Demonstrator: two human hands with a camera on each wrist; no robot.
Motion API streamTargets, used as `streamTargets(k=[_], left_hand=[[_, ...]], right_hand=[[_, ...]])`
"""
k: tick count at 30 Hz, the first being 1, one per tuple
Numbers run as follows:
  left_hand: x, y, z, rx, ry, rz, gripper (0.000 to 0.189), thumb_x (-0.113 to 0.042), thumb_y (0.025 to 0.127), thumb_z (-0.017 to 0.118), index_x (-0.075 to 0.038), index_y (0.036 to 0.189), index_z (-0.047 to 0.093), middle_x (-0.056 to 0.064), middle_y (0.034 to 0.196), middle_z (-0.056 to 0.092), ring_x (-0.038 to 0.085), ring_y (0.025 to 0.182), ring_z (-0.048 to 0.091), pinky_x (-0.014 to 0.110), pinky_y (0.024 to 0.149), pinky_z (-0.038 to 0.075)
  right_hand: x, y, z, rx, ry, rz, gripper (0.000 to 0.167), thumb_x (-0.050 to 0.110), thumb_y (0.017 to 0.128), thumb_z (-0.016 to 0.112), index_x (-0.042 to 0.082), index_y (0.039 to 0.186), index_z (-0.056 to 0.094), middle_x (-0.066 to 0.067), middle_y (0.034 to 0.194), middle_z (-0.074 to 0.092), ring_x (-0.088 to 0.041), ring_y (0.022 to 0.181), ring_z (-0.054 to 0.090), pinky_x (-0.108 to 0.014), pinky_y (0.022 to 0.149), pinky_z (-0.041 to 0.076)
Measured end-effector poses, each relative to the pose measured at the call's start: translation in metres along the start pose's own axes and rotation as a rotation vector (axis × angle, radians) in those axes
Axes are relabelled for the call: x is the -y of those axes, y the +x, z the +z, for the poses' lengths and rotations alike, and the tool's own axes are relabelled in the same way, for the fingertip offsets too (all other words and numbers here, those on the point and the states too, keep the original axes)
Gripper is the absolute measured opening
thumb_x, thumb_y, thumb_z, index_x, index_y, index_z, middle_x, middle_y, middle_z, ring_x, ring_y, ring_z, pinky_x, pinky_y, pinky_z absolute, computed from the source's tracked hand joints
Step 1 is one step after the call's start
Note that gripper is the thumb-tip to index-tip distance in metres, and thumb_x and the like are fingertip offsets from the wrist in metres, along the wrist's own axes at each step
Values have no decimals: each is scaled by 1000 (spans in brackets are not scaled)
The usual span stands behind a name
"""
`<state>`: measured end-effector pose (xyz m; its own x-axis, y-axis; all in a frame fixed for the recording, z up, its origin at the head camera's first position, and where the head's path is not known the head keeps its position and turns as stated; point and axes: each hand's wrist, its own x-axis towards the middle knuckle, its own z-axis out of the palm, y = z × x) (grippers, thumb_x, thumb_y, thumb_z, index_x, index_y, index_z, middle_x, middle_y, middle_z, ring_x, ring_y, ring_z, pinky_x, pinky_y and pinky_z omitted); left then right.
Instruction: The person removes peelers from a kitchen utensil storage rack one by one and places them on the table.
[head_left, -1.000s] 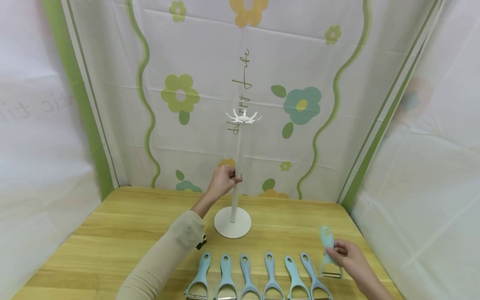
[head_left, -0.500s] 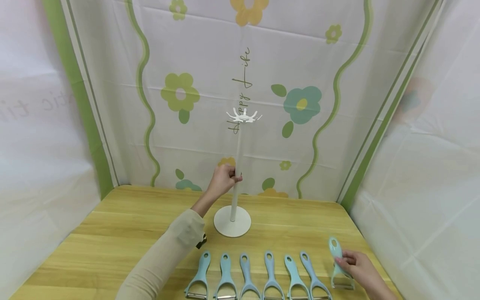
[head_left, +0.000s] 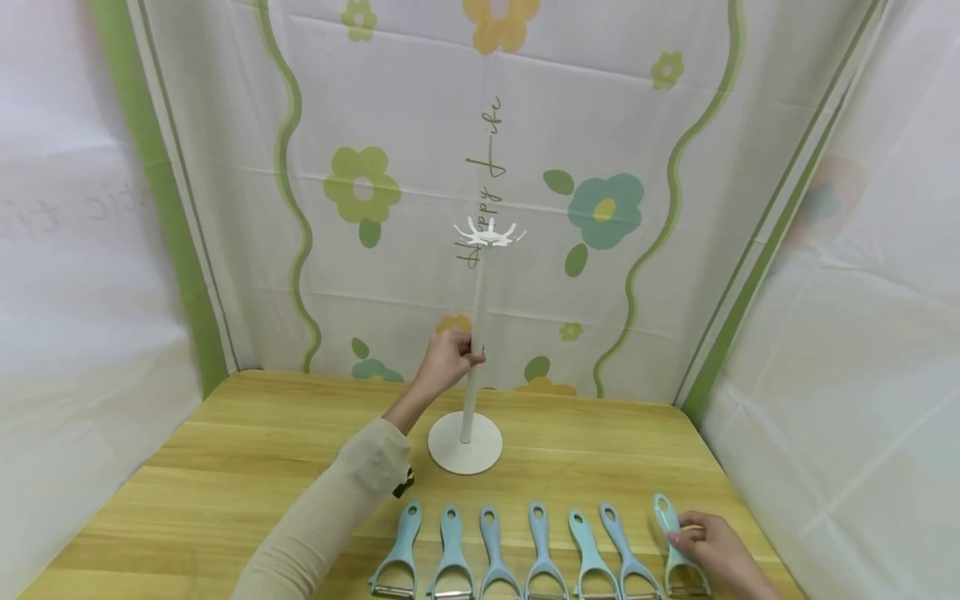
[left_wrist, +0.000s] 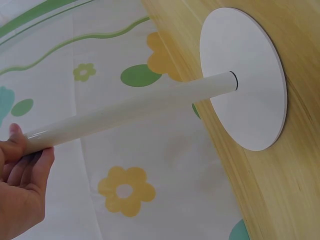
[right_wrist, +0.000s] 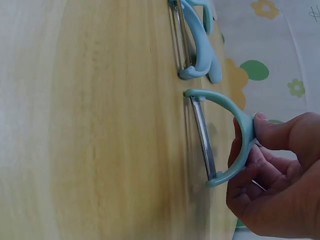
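My left hand (head_left: 446, 358) grips the white pole (head_left: 477, 304) of an upright stand partway up, thumb and fingers round it. The pole rises from a round white base (left_wrist: 245, 115) on the table, and a ring of upturned white hooks (head_left: 489, 235) crowns it, bare of anything. At the right end of a row of peelers, my right hand (head_left: 712, 542) pinches a mint-green peeler (head_left: 664, 515) by its handle, near the neck. Its metal blade (right_wrist: 203, 135) hangs low over the wood; whether it touches is unclear.
Several blue and mint peelers (head_left: 539, 529) lie side by side along the near part of the wooden table (head_left: 225, 467), handles pointing away. A flower-printed cloth (head_left: 420, 108) hangs behind the table, with white cloth walls on both sides.
My right hand has moved right and towards me, lowering the mint-green peeler into line with the row. My left hand has stayed on the pole.
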<state>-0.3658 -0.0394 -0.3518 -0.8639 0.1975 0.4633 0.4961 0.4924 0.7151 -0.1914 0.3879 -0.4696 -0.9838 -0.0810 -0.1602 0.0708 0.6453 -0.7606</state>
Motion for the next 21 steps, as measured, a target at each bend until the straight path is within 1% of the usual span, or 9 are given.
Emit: streamTargets(k=[3,6,12,15,17,21], left_hand=[[-1,0,0,5,-1,-10,10,-3,86,76,2,94,76,16,93,67,29,89,74,34,77,62],[-2,0,0,6,2,-12,11,-3,87,75,3,95,76,17,93,67,29,90,74,34,77,62],[-2,-1,1,4,3,-11,12,-4,86,76,2,96,76,16,93,68,28,89,75,34,76,62],[-2,-1,0,3,0,-16,11,-5,86,76,2,96,76,16,93,68,27,90,75,34,77,62],[-2,-1,0,3,-3,-14,12,-5,86,76,2,96,76,16,94,68,28,89,75,34,77,62],[-1,-3,-2,3,-6,-11,12,-3,86,76,3,96,76,17,94,69,28,89,75,33,76,62]], right_hand=[[-3,1,1,5,4,-17,32,11,97,63,-18,109,57,-20,95,74,-15,82,69,-24,67,53],[-5,1,3,4,-11,-14,35,13,97,63,-19,110,58,-18,94,74,-15,81,68,-24,67,52],[-6,2,9,-59,-72,33,35,15,95,68,-16,109,62,-10,91,73,-14,82,66,-22,66,51],[-6,2,12,-91,-83,61,34,13,93,69,-16,109,63,-8,89,73,-16,82,66,-22,66,51],[-6,3,15,-122,-93,99,32,13,92,70,-14,108,65,-6,88,72,-15,80,65,-22,65,50],[-6,4,20,-158,-125,141,31,14,89,74,-11,105,67,-4,85,70,-13,77,62,-24,65,49]])
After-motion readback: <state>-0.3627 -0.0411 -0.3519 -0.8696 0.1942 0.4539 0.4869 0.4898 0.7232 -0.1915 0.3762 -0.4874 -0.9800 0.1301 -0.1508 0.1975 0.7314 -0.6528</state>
